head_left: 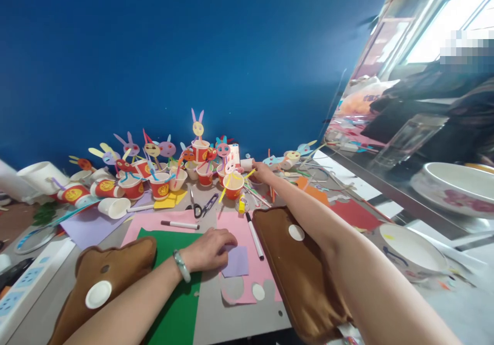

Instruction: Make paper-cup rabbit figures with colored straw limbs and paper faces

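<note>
My left hand (210, 248), with a jade bangle at the wrist, rests over green paper (175, 298), its curled fingers at the edge of a small purple paper square (236, 261). Whether those fingers grip the square cannot be told. My right hand (262, 172) is stretched far forward, its fingertips at a white paper cup (247, 164) lying on its side; the fingers are closed, but their hold is too small to make out. Nearby stands a red paper cup (233, 186) with a paper rabbit figure. Pink paper (231, 221) with cut-outs lies between two markers.
Many decorated cups (160, 185) line the blue board (173, 52). Scissors (196, 209) lie in front of them. Brown cushions (297, 278) flank the papers. A power strip (34, 283) lies left; a white bowl (412, 247) stands right. A person (436, 98) is at the right.
</note>
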The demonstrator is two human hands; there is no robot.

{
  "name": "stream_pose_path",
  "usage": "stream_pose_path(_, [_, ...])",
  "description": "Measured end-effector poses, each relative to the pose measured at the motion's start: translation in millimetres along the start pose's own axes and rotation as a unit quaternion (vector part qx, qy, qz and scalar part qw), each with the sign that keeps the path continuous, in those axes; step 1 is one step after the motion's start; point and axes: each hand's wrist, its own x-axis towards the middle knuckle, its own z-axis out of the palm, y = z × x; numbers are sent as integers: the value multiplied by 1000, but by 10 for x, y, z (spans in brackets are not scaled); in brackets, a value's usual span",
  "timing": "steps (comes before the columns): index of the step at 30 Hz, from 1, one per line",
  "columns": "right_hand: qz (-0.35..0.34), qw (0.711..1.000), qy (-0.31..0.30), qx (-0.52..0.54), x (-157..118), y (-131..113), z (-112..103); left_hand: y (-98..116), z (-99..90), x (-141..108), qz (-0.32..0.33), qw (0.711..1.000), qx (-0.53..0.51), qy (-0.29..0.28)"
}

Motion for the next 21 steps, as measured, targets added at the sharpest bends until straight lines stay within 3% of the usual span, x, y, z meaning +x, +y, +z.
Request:
stream_pose_path(7, [-23, 993, -43, -107, 89, -25, -149, 26, -34, 5, -5, 1000, -2, -7])
stream_pose_path(14, [-77, 966, -84, -230, 205, -160, -359, 34, -59, 6, -7, 1000, -7, -24])
stream_pose_path(21, [-99, 958, -61, -261, 198, -367, -464, 48, -102, 3, -13, 999, -10, -35])
